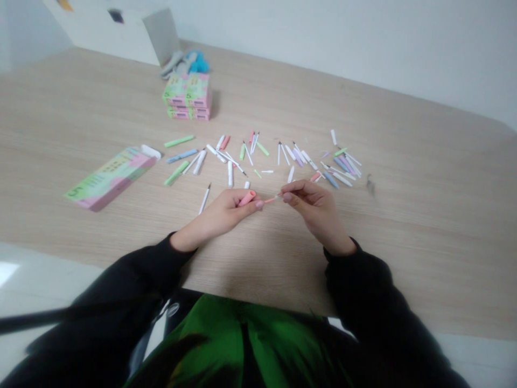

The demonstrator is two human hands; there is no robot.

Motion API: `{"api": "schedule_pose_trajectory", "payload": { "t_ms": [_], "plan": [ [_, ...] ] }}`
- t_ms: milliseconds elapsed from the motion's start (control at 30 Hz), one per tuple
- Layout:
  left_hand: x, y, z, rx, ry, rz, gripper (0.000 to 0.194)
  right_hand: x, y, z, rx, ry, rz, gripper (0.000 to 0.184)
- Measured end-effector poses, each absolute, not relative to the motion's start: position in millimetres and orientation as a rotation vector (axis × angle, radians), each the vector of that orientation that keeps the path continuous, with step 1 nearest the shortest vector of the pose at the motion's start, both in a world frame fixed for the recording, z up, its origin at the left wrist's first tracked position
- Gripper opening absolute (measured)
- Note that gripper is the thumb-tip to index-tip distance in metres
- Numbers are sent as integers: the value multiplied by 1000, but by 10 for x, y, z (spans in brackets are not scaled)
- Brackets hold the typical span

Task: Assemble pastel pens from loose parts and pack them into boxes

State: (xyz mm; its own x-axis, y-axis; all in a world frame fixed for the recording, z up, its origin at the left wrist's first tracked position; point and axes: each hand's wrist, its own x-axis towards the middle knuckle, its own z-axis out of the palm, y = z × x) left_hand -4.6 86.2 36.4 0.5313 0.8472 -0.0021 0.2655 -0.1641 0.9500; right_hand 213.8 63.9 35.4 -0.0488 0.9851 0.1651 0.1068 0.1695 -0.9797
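My left hand (223, 214) is closed around a pink pen barrel (247, 198), its open round end facing up. Between that thumb and finger a slim pink pen piece (269, 200) points to the right. My right hand (314, 209) pinches the far end of this piece, where something small and pale shows; its exact kind is too blurred to tell. Both hands are just above the table, close together. Behind them lie loose pen parts: white refills (249, 155), green barrels (176, 173), a blue barrel (181, 156) and purple barrels (298, 157). One white refill (205, 198) lies beside my left wrist.
A long green-and-pink box (115, 175) with its end flap open lies to the left on the wooden table (424, 226). Smaller matching boxes (188, 96) are stacked farther back. Blue and grey crumpled items (197, 62) sit by a white box (117, 32) against the wall.
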Motion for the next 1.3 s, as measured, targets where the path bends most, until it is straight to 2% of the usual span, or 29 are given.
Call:
{"api": "schedule_pose_trajectory", "payload": {
  "t_ms": [333, 633, 1067, 1200, 1300],
  "plan": [
    [-45, 870, 362, 1736, 957, 699, 36, 2129, 642, 336, -1126, -1427, 1020, 13],
    [-58, 869, 356, 1753, 917, 671, 38, 2131, 620, 350, -1162, -1445, 1011, 18],
    [-33, 879, 344, 1649, 876, 715, 40, 1971, 518, 330, -1119, -1718, 956, 5],
    [-19, 887, 321, 1569, 776, 695, 35, 1923, 448, 354, -1027, -1900, 855, 26],
    [-11, 893, 295, 1549, 727, 649, 32, 1902, 411, 354, -995, -1974, 844, 29]
  ]
}}
